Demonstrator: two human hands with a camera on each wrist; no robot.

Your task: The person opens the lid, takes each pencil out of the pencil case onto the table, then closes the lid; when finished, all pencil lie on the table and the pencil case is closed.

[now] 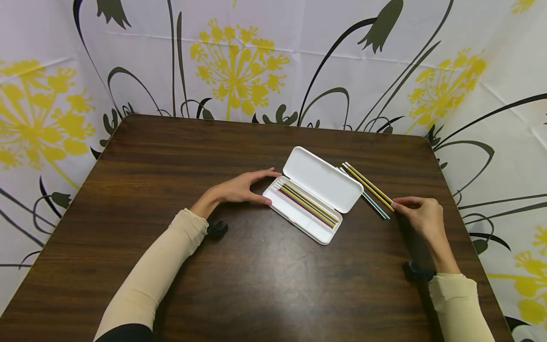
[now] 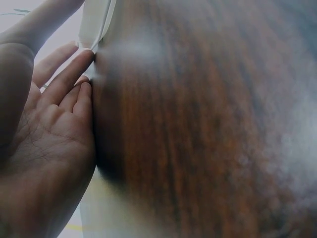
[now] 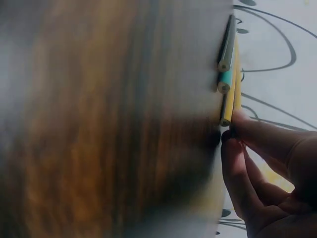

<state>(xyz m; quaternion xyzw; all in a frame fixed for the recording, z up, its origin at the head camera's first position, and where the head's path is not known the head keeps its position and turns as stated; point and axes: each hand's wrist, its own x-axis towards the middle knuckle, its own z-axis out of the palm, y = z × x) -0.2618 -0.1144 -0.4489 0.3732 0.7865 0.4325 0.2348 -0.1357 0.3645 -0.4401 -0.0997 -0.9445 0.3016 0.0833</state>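
A white pencil case (image 1: 305,225) lies with its lid (image 1: 322,178) folded back, several pencils (image 1: 309,204) in its tray. At its left end, my left hand (image 1: 239,187) touches the edge with the thumb at the near corner and a straight finger at the far corner. In the left wrist view the fingers (image 2: 64,82) reach along the table to the case. To the right, my right hand (image 1: 423,216) pinches the near end of a yellow pencil (image 1: 369,185) between thumb and finger. Two green pencils (image 1: 376,206) lie beside it, partly hidden behind the lid.
The dark wooden table (image 1: 256,285) reaches back to a white curtain (image 1: 299,61) printed with yellow flowers and dark stems. A black wrist camera (image 1: 218,230) is by the left wrist, another black device (image 1: 416,271) by the right.
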